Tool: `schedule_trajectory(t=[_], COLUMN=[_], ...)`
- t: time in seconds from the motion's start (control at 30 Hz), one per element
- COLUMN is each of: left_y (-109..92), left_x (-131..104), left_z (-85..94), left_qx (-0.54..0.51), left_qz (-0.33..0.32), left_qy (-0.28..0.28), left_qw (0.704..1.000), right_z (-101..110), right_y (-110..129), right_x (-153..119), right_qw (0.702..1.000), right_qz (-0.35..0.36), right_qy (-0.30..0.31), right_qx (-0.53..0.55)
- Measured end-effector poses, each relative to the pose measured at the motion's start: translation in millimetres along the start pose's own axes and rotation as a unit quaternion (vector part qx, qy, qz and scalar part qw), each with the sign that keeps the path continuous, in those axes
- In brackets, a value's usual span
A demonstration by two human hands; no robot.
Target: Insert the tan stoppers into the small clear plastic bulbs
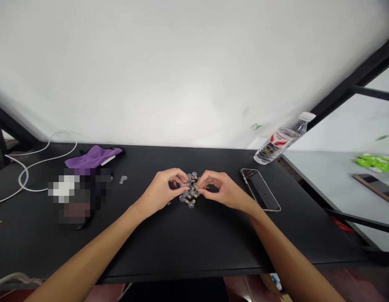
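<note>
My left hand (161, 188) and right hand (221, 188), equally near, pinch a cluster of small glass bulbs (190, 192) between them at the centre of the black table (182, 239); farther right lies a phone (260, 189)

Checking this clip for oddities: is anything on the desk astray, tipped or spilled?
One small clear bulb lies alone left of the bulb cluster that both hands' fingers pinch. The water bottle looks tilted, probably from lens distortion. No spill shows.
</note>
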State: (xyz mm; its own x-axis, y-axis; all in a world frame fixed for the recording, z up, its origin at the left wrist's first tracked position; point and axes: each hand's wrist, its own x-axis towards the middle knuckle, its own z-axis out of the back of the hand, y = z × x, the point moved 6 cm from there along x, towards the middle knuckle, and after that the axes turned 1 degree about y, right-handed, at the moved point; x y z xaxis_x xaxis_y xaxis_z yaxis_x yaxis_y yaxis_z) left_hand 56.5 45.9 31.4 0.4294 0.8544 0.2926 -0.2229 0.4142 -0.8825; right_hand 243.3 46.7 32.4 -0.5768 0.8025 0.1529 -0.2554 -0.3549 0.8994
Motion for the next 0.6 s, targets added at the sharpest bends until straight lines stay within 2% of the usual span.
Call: schedule_trajectory(t=[0.13, 0.4, 0.6], left_y=[-2.2, -6.9, -6.9], left_x=[-0.5, -1.7, -3.0], left_z=[-3.5, -7.5, -9.9], left_qx=[-0.037, -0.04, -0.045], left_qz=[0.003, -0.014, -0.004], left_qy=[-0.002, -0.001, 0.0], left_qw=[0.999, 0.999, 0.999], right_z=[-3.8, -3.9, -6.6], right_y=[-1.0, 2.0, 8.5], right_x=[1.3, 0.0, -0.6], right_qw=[1.0, 1.0, 0.999], right_qz=[0.0, -0.005, 0.005], right_qy=[0.0, -0.003, 0.017], right_qx=[0.004, -0.002, -0.033])
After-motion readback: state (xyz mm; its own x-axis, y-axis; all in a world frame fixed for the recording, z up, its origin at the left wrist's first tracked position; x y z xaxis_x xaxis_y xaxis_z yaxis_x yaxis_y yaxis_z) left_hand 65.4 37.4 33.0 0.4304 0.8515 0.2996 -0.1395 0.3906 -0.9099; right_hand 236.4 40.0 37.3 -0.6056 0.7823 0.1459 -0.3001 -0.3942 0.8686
